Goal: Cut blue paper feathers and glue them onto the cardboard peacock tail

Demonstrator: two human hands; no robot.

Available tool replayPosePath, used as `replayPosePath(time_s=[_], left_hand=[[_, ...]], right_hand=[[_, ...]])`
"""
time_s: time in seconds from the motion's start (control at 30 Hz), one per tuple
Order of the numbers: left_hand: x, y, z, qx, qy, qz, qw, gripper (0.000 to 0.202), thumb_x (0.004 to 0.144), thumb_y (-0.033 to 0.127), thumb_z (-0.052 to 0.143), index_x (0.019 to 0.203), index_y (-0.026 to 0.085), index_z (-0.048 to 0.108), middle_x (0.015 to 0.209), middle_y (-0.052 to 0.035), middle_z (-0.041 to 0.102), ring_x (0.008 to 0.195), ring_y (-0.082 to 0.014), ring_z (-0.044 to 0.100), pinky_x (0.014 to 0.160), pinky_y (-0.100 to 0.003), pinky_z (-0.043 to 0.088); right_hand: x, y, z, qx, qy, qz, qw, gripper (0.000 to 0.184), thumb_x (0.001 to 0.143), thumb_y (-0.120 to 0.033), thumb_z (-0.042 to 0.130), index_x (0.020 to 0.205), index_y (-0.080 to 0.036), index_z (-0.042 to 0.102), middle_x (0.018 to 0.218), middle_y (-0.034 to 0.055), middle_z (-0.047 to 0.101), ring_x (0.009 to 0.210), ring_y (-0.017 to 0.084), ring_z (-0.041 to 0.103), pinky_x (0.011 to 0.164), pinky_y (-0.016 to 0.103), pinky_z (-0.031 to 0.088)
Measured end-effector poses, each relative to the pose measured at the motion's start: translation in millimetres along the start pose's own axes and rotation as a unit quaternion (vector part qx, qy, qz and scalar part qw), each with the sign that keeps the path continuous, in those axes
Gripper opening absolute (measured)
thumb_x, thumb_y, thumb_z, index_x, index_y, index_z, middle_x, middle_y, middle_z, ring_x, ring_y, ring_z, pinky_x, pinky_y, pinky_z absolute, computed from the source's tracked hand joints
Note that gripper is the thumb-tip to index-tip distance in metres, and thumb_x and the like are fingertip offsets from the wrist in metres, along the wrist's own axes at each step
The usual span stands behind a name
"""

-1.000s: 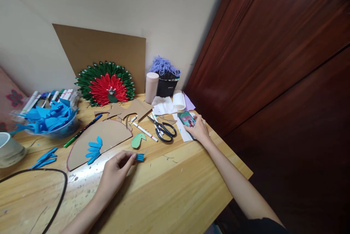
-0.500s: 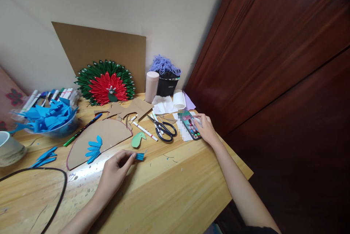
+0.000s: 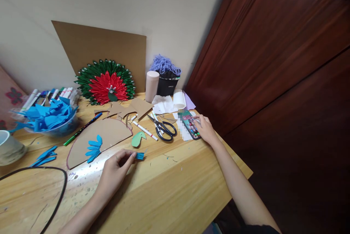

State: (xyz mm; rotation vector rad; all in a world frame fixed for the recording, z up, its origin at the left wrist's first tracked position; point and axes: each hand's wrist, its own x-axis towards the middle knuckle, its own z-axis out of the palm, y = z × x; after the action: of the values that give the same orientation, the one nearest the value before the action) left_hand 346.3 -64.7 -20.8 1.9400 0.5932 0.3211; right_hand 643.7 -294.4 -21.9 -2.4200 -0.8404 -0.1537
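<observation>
My left hand [image 3: 120,164] is closed in a pinch above the wooden table, with a small folded strip of blue crepe paper [image 3: 140,156] between thumb and fingers. Over on the right, my right hand [image 3: 205,128] reaches across a phone [image 3: 190,126] with a lit screen, its fingers stretched out and touching the glass. Left of the phone lie black-handled scissors [image 3: 167,132] and a green paper bird's head [image 3: 138,139]. A cardboard fan shape [image 3: 109,132] lies beyond my left hand, with several blue paper petals [image 3: 94,149] on it.
A bowl of blue paper pieces [image 3: 51,117], a white cup [image 3: 9,148] and a black cable [image 3: 64,190] are at left. A red and green peacock craft [image 3: 109,84] leans on a cardboard sheet [image 3: 117,51]. Markers [image 3: 144,131] lie mid-table; a dark wooden cabinet [image 3: 273,81] borders the right.
The fingers of my right hand have shifted slightly over the phone screen. My left hand stays in place with the blue crepe paper strip.
</observation>
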Motion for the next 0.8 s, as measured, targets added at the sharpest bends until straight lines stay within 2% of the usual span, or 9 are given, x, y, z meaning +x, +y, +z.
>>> replayPosePath(time_s=[0.3,0.53,0.8], left_hand=[[0.3,2.3,-0.2,0.008,0.004,-0.002,1.000,0.035,0.080,0.050,0.052,0.081,0.018,0.067,0.084,-0.0060,0.070,0.078,-0.0208,0.065,0.071,-0.030,0.048],[-0.5,1.6,0.0,-0.003,-0.002,0.000,1.000,0.035,0.080,0.049,0.051,0.082,0.017,0.067,0.086,-0.0068,0.070,0.081,-0.0216,0.065,0.074,-0.031,0.049],[0.0,3.1,-0.6,0.002,0.018,0.016,1.000,0.032,0.079,0.047,0.054,0.079,0.018,0.069,0.082,-0.0059,0.071,0.076,-0.0213,0.065,0.069,-0.030,0.050]], right_hand=[[0.7,3.0,1.7,0.004,0.009,-0.013,1.000,0.023,0.086,-0.031,0.041,0.104,-0.023,0.053,0.108,0.0089,0.061,0.112,0.028,0.049,0.094,0.045,0.041],[-0.6,-1.5,-1.9,0.012,0.026,-0.052,0.998,0.028,0.087,-0.029,0.040,0.111,-0.022,0.052,0.114,0.0076,0.059,0.115,0.024,0.048,0.098,0.040,0.039],[-0.6,-9.3,-6.8,-0.001,0.026,-0.082,0.996,0.027,0.088,-0.028,0.038,0.105,-0.022,0.057,0.110,0.0083,0.062,0.109,0.025,0.051,0.094,0.041,0.039]])
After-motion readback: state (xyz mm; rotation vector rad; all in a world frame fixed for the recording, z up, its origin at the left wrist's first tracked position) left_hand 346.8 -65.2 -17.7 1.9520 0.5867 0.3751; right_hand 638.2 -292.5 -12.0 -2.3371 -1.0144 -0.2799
